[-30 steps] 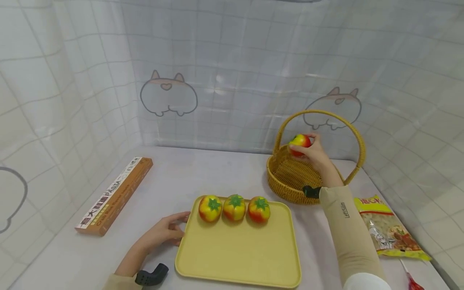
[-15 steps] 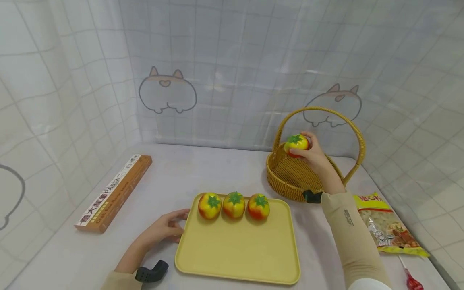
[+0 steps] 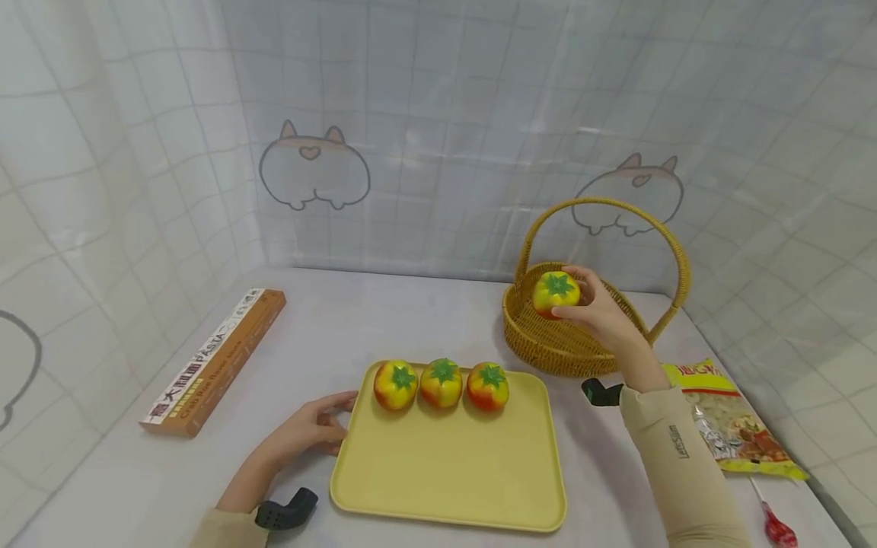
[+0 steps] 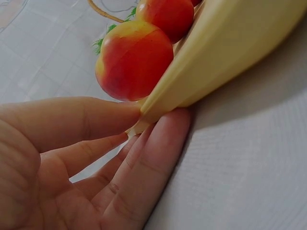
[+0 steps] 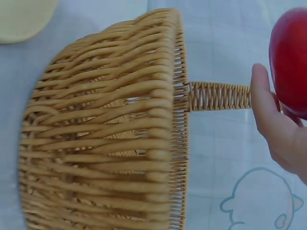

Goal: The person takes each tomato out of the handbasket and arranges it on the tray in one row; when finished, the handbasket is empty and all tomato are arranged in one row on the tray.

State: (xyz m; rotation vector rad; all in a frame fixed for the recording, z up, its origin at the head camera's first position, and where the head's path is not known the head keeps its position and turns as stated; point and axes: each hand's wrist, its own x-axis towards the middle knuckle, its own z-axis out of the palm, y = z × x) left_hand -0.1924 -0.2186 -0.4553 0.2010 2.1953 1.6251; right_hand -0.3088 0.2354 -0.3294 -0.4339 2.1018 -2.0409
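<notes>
My right hand (image 3: pixel 603 312) holds a red and yellow tomato (image 3: pixel 556 293) with a green star-shaped top, thumb on its near side. It is at the left inside of a wicker basket (image 3: pixel 541 354), under the arched handle; the right wrist view shows the tomato (image 5: pixel 291 62) apart from the basket wall (image 5: pixel 110 120). Three similar tomatoes (image 3: pixel 441 385) stand in a row along the far side of a yellow tray (image 3: pixel 452 472). At the tray's left edge, my left hand (image 3: pixel 308 432) pinches the rim (image 4: pixel 158 103) between thumb and fingers.
A long pasta box (image 3: pixel 215 361) lies to the left. On the right, a yellow-edged food packet (image 3: pixel 736 426) lies beyond my right forearm, with a red-ended object (image 3: pixel 779 525) near it. A patterned curtain (image 3: pixel 425 137) hangs behind the table.
My right hand has lowered the tomato toward the basket and turned it so its green top faces the camera. The left hand and tray keep their places.
</notes>
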